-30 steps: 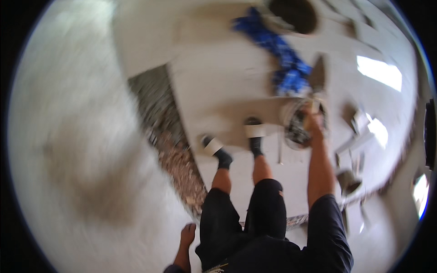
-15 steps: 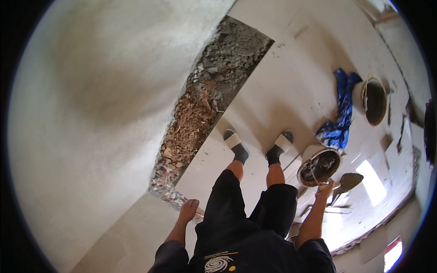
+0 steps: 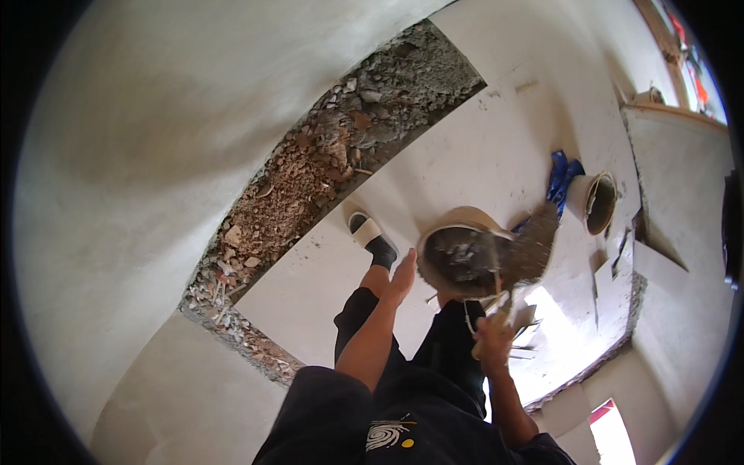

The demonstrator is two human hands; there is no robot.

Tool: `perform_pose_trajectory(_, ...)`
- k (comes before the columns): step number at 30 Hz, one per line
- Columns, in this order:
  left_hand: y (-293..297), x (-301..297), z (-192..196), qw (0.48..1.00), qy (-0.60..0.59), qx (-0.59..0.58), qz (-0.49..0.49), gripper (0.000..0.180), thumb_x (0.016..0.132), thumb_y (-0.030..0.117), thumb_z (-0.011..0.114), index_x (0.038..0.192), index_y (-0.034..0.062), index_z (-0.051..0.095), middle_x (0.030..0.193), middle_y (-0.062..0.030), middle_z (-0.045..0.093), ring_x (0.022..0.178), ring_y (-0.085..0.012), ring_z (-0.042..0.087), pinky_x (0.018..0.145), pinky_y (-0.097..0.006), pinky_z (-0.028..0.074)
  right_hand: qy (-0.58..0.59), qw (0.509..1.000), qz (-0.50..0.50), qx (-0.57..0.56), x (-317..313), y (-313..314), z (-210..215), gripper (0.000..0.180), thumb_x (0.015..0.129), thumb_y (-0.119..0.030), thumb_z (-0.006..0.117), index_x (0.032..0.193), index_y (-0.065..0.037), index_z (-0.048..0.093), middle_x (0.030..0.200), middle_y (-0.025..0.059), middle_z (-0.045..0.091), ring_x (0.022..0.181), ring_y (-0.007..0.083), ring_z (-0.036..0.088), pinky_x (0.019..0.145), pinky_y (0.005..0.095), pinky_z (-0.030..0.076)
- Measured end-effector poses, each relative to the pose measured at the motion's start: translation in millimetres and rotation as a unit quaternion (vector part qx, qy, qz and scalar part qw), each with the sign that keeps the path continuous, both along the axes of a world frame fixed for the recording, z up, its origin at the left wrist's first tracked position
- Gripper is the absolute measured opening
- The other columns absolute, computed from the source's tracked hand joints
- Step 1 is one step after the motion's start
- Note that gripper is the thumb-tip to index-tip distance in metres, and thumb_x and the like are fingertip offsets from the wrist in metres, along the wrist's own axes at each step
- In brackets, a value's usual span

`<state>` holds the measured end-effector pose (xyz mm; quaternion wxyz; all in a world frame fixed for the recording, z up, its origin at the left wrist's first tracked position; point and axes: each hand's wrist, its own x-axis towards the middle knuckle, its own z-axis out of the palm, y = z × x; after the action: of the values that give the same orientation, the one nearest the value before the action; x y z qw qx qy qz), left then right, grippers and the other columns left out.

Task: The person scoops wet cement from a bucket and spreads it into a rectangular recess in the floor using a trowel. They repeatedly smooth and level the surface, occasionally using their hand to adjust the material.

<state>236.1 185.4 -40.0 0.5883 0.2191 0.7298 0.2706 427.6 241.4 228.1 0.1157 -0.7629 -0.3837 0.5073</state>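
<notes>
My left hand (image 3: pixel 404 275) is stretched out beside the left rim of a bucket (image 3: pixel 466 215), its fingers extended; whether it touches the bucket I cannot tell. Grey wet mortar (image 3: pixel 457 260) lies inside the bucket, which tilts toward me above the floor in front of my legs. My right hand (image 3: pixel 494 341) is closed around the handle of a trowel. The trowel's broad, mortar-smeared blade (image 3: pixel 540 242) is blurred and crosses the bucket's right side. A thin bail handle (image 3: pixel 468 318) loops down near my right hand; whether the hand also grips it is unclear.
A rubble-filled trench (image 3: pixel 287 182) runs along the wall at left, bordering the pale floor (image 3: pixel 434 167). At the right stand a second bucket (image 3: pixel 600 203) and a crumpled blue sheet (image 3: pixel 559 182). Board pieces (image 3: pixel 655 256) lie by the right wall. My sandalled foot (image 3: pixel 368 229) is near the trench.
The mortar bucket has come up and left, closer to me. My right hand has moved left with the trowel. My left hand has swung from my side over to the bucket's left rim.
</notes>
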Motion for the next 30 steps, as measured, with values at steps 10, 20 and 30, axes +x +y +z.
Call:
perform_pose_trajectory(10, 32, -190, 75, 0.877, 0.067, -0.159, 0.448, 0.081, 0.089, 0.075, 0.030, 0.104, 0.0013, 0.061, 0.088, -0.0065, 0.064, 0.077, -0.0165, 0.059, 0.065, -0.030, 0.041, 0.231, 0.912, 0.327, -0.096, -220, 146, -82, 0.036, 0.078, -0.026, 0.071, 0.101, -0.003, 0.058, 0.085, 0.0139, 0.064, 0.079, 0.0280, 0.064, 0.070, 0.0373, 0.050)
perform_pose_trajectory(20, 156, -242, -120, 0.805, 0.398, -0.126, 0.421, 0.081, 0.097, 0.060, 0.028, 0.133, -0.0116, 0.042, 0.133, -0.0316, 0.046, 0.122, -0.0405, 0.048, 0.102, -0.047, 0.036, 0.210, 0.841, 0.497, 0.046, -285, 260, -437, 0.041, 0.075, -0.028, 0.073, 0.103, -0.003, 0.057, 0.087, 0.0199, 0.064, 0.079, 0.0349, 0.063, 0.071, 0.0416, 0.049)
perform_pose_trajectory(30, 176, -226, -154, 0.839, 0.494, 0.042, 0.226, 0.047, 0.096, 0.040, 0.049, 0.111, -0.0035, 0.057, 0.111, -0.0222, 0.059, 0.096, -0.0354, 0.057, 0.083, -0.043, 0.045, 0.274, 0.901, 0.336, -0.005, -269, 285, -463, 0.052, 0.078, -0.033, 0.076, 0.112, 0.000, 0.055, 0.087, 0.0076, 0.063, 0.074, 0.0142, 0.057, 0.067, 0.0312, 0.048)
